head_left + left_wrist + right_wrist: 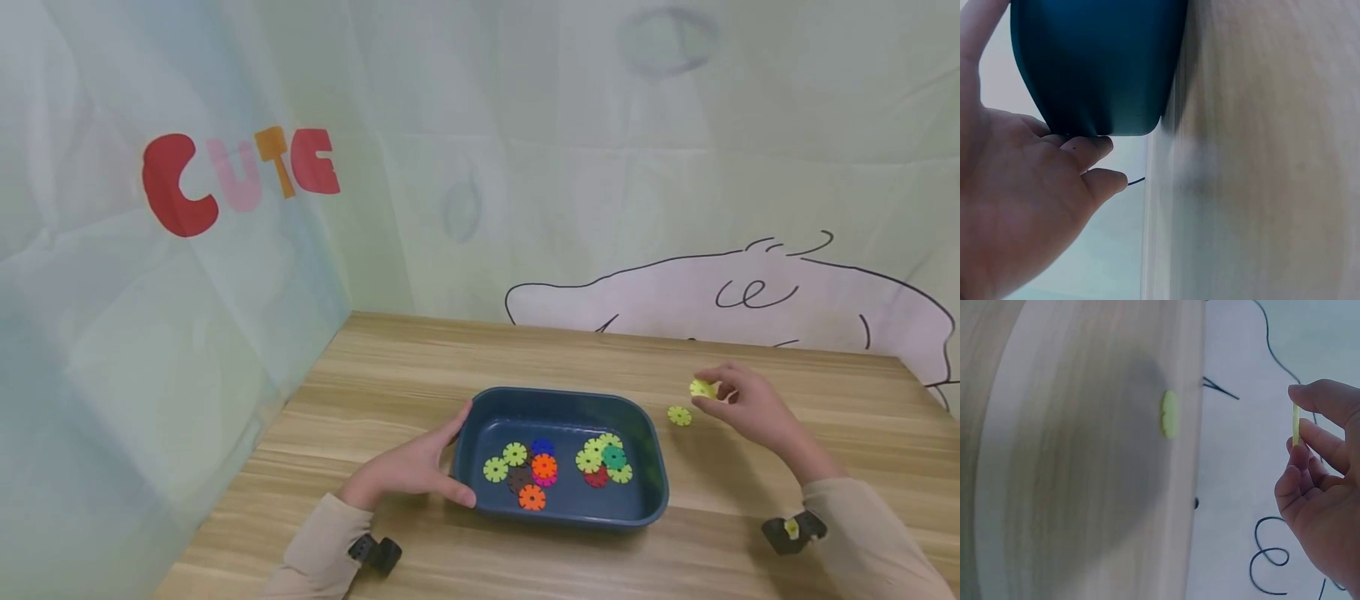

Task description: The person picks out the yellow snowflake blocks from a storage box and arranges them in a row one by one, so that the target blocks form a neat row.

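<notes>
Left hand (412,468) grips the blue tray (568,502), presumably for stability; right hand (753,410) pinches a yellow disc (701,388) by its rim.

A table (405,367) carries a tray (557,410) and disc (679,416).

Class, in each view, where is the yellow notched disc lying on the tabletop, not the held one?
Head: the yellow notched disc lies right of centre, between the blue tray and the right hand.
Left wrist: not in it.
Right wrist: just above centre, left of the hand.
Shared landmark: the wooden tabletop, in all three views.
</notes>
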{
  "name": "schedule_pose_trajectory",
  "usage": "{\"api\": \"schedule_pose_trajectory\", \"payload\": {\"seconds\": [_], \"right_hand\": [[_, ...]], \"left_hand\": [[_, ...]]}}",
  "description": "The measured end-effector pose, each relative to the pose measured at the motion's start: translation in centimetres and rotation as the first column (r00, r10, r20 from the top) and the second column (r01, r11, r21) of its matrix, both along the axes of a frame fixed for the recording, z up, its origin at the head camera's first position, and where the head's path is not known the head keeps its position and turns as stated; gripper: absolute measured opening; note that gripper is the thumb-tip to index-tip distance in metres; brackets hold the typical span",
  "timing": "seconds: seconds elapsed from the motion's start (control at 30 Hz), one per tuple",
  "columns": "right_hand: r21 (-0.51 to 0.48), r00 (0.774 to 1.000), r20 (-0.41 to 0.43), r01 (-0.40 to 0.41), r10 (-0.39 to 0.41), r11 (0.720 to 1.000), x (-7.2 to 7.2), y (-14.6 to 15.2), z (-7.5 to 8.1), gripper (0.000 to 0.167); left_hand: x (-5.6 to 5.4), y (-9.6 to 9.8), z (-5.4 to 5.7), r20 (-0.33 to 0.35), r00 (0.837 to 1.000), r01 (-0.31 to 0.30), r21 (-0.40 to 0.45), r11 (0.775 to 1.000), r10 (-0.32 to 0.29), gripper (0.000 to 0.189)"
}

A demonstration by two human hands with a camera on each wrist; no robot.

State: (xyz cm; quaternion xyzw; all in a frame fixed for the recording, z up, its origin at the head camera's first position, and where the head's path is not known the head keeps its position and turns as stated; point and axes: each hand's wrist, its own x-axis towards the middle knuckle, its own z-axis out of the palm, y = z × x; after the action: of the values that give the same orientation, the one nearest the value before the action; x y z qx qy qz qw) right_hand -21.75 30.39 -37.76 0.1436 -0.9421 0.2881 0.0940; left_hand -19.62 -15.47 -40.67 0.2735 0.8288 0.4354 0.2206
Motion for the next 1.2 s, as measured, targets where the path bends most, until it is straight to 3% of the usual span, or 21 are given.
{"api": "schedule_pose_trajectory", "payload": {"seconds": [0.23, 0.6, 1.2], "right_hand": [[0.009, 0.998, 0.049, 0.044, -0.044, 0.999, -0.4, 1.1, -1.3, 0.038], [0.017, 0.996, 0.087, 0.028, -0.029, 0.999, -1.2, 2.6, -3.6, 0.034], [0.06, 0.98, 0.196, 0.006, -0.018, 0.998, -1.9, 2.7, -4.5, 0.037]], "left_hand": [[0.0, 0.0, 0.1, -0.002, 1.0, -0.002, -0.005, 1.0, 0.002, 0.127], [0.0, 0.0, 0.1, -0.022, 1.0, 0.003, -0.013, 1.0, -0.003, 0.127], [0.1, 0.0, 0.1, -0.021, 1.0, 0.002, -0.019, 1.0, -0.002, 0.127]]}}
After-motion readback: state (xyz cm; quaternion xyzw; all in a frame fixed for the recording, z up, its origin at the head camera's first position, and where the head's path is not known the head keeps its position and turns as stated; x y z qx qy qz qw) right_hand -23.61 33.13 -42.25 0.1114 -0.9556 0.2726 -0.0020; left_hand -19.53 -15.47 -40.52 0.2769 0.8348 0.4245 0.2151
